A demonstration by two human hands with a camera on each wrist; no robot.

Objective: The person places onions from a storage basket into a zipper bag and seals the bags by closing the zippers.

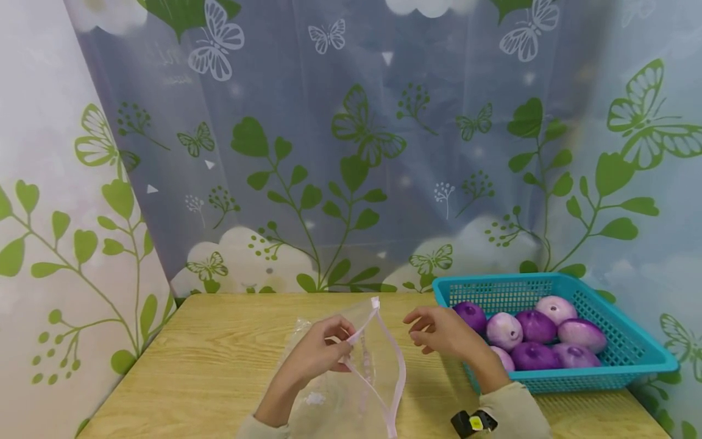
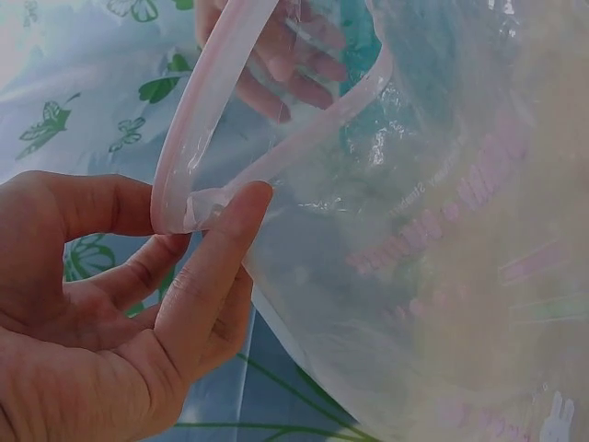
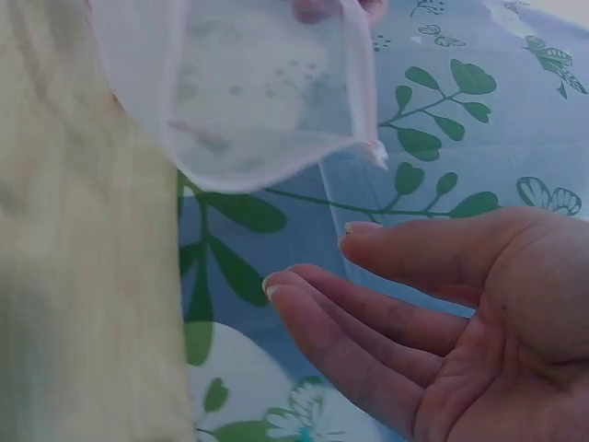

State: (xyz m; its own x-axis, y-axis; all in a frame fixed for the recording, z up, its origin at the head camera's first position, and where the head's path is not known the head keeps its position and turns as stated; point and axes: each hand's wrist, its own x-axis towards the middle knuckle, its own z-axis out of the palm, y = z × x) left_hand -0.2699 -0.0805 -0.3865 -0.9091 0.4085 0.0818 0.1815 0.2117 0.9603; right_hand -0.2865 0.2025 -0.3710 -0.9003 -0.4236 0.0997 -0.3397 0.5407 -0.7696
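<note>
A clear zip bag (image 1: 364,366) with a pink zip strip and pink print stands over the table, its mouth spread apart. My left hand (image 1: 323,349) pinches one edge of that mouth between thumb and fingers; the left wrist view shows the pinch on the pink strip of the bag (image 2: 368,212). To the right of the bag, my right hand (image 1: 444,332) hovers with its fingers loosely bent and holds nothing. In the right wrist view the right hand (image 3: 433,313) is apart from the bag's open mouth (image 3: 248,175).
A turquoise plastic basket (image 1: 625,378) stands on the right of the wooden table (image 1: 208,341), with several purple onions (image 1: 540,326) in it. The right forearm passes in front of its left corner. A patterned curtain (image 1: 329,152) hangs behind the table.
</note>
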